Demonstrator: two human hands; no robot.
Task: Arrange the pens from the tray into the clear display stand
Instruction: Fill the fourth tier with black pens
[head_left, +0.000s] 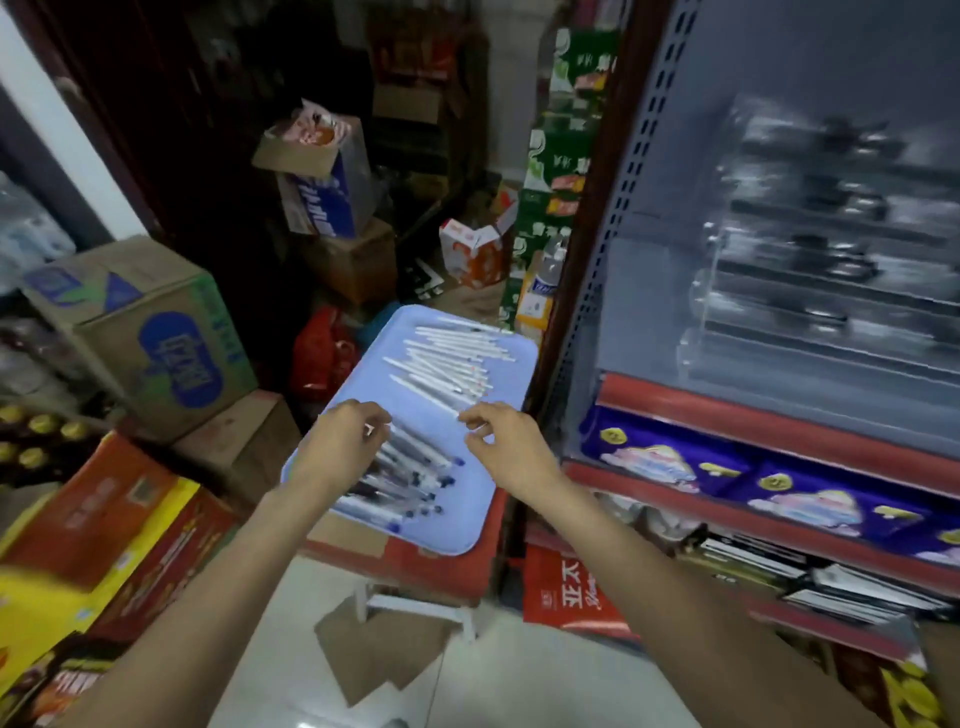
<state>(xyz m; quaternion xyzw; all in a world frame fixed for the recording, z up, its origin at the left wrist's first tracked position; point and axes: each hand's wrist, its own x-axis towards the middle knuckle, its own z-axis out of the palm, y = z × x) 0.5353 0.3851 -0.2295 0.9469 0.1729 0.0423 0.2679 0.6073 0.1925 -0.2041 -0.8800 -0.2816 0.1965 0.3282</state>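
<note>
A light blue tray (498, 493) rests on a red box in front of me. White pens (447, 358) lie in a loose heap at its far end, and clear pens with blue and black caps (410, 483) lie at its near end. My left hand (345, 441) hovers over the clear pens with fingers curled, pinching what looks like one pen's end. My right hand (506, 441) hangs over the tray's middle, fingers loosely bent, holding nothing. The clear tiered display stand (810, 260) sits on the shelf to the right, blurred, with dark pens in its rows.
A red-edged metal shelf unit (779, 415) stands at the right with purple packets (727, 478) on a lower shelf. Cardboard boxes (150, 332) crowd the left side. A white stool (415, 608) stands below the tray on the tiled floor.
</note>
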